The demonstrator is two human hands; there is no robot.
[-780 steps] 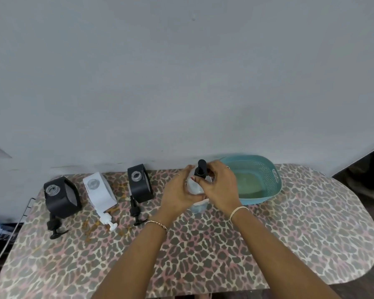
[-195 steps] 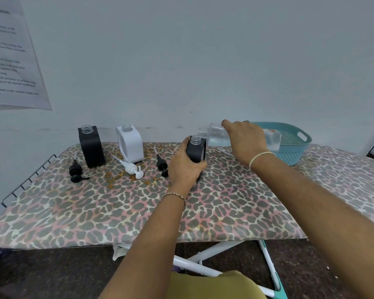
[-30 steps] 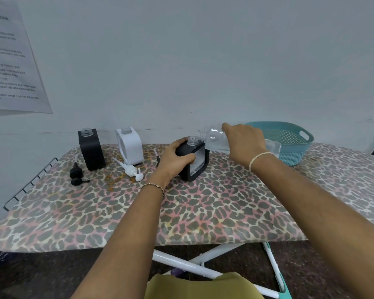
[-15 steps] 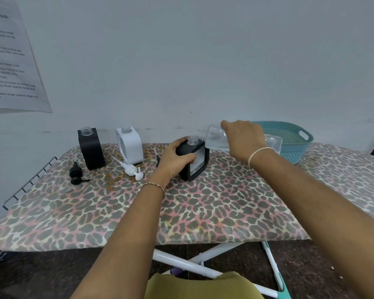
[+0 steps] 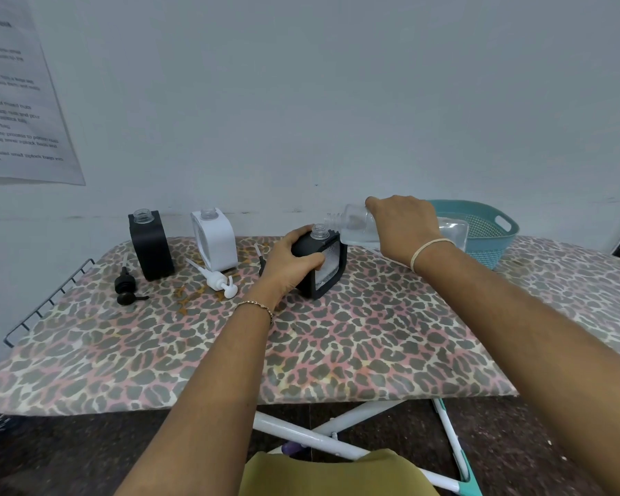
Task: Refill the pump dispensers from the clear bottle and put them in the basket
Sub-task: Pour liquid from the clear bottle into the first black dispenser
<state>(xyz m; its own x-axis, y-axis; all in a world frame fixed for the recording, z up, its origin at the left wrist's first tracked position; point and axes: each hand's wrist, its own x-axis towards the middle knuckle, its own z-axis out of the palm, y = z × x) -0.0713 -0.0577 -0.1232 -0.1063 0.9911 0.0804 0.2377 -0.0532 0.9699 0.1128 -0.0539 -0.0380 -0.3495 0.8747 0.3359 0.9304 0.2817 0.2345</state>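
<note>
The left hand (image 5: 289,261) curls round the near black dispenser (image 5: 332,266), which stands on the leopard-print tabletop (image 5: 337,345) with its neck uncapped. Just above and to the right of that neck, the right hand (image 5: 403,223) grasps the clear bottle (image 5: 355,227) from above. The bottle is tipped almost flat, its open mouth pointing left at the dispenser; whether mouth and neck touch cannot be told. The teal basket (image 5: 487,241) sits behind and to the right of this dispenser. Well apart to its left stand the white dispenser (image 5: 215,241) and the far black dispenser (image 5: 151,245), both uncapped, with a white pump (image 5: 217,279) and a black pump (image 5: 125,286) lying in front of them.
</note>
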